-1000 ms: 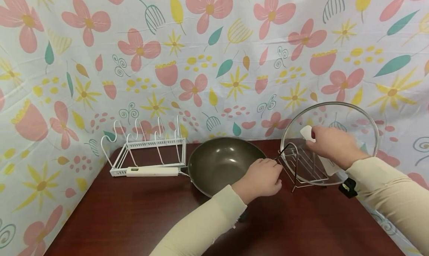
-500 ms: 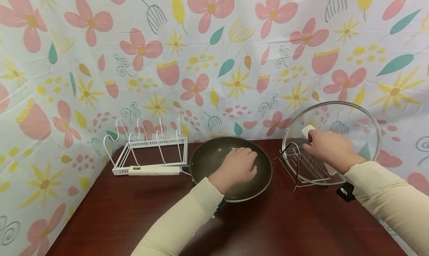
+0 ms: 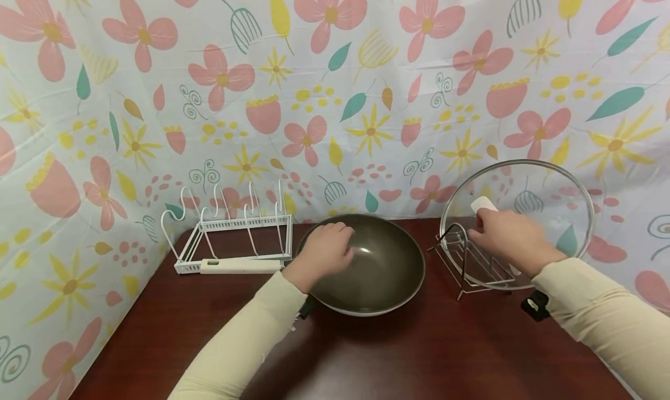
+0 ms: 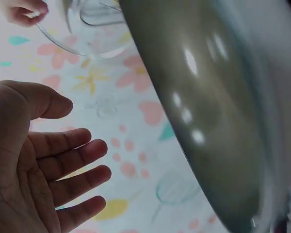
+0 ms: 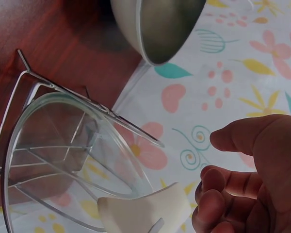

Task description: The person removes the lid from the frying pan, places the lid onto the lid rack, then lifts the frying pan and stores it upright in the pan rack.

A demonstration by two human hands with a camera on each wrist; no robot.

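Observation:
A dark-lined wok (image 3: 377, 278) sits on the table, its cream handle (image 3: 241, 265) pointing left. My left hand (image 3: 321, 254) is above the wok's left side. In the left wrist view its fingers (image 4: 82, 162) are spread and relaxed, with nothing between them. At the right, a glass lid (image 3: 567, 199) stands on edge in a small wire rack (image 3: 464, 266). My right hand (image 3: 510, 234) is by the lid's cream handle (image 5: 145, 211), overlapping it in the head view. The right wrist view shows a gap between that handle and the loosely curled fingers (image 5: 213, 204), which hold nothing.
A white wire rack (image 3: 246, 222) with upright dividers stands at the back left, just behind the wok's handle. Flowered cloth (image 3: 335, 97) hangs along the back edge of the dark red table (image 3: 419, 353). A black strap piece (image 3: 535, 306) hangs under the right wrist.
My left hand has swept left across the wok, from its right rim near the small wire rack to its left side. The right hand has shifted slightly left; wok and lid stay put.

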